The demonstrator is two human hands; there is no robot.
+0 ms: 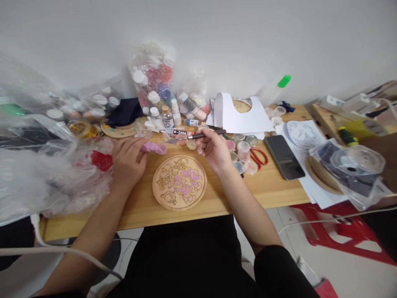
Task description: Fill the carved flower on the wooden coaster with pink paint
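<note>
A round wooden disc (179, 182) with a carved flower pattern, partly filled in pink, lies on the wooden table (266, 186) in front of me. My left hand (127, 162) rests left of the disc, its fingers closed on a small pink bag (155, 147). My right hand (213, 150) hovers above the disc's upper right and grips a dark thin spatula tool (198, 136) that points left, its flat tip (171, 141) near the pink bag.
Small round cups (243, 145) and red-handled scissors (259, 156) lie right of my hand, then a dark phone (283, 157). Bags of bead jars (153, 80) and a glue tube (178, 132) stand behind. Crumpled plastic bags (46, 165) crowd the left; papers and a clear container (356, 165) fill the right.
</note>
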